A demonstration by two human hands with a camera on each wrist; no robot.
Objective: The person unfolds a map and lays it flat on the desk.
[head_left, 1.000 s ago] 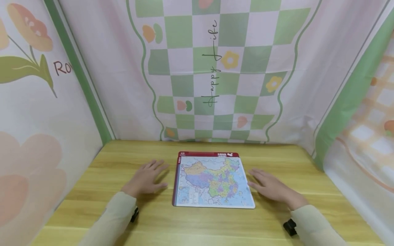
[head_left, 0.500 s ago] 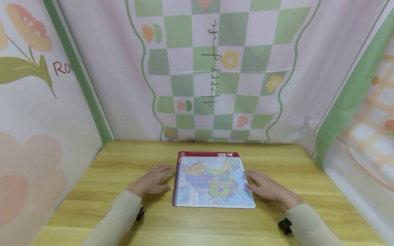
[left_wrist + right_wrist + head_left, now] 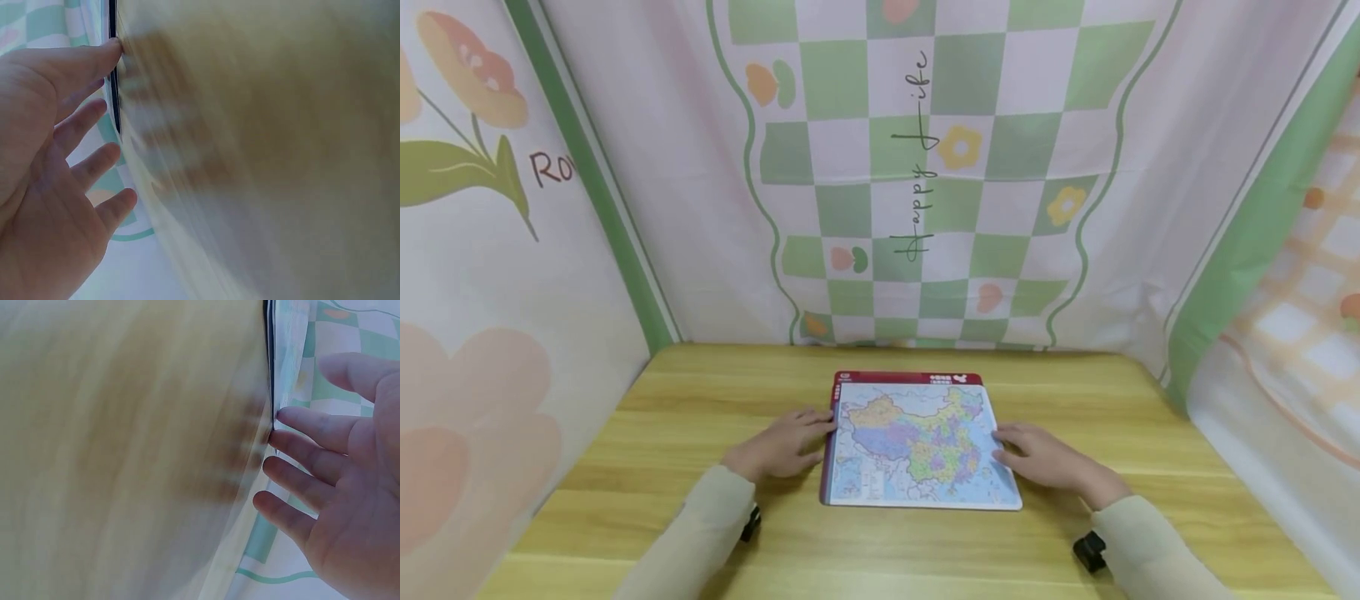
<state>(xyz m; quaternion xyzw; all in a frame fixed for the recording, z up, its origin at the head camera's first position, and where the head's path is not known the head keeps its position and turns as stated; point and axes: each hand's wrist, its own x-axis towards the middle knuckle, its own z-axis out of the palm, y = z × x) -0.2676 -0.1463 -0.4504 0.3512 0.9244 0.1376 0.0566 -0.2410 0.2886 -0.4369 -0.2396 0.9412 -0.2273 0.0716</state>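
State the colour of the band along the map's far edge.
Dark red with white lettering; the band shows best in the head view.

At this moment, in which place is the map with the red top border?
In the head view, the map lies at lower center on the table, between the left hand and the right hand.

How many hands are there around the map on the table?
2: the left hand at the left edge of the map, the right hand at its right edge. No other hand shows.
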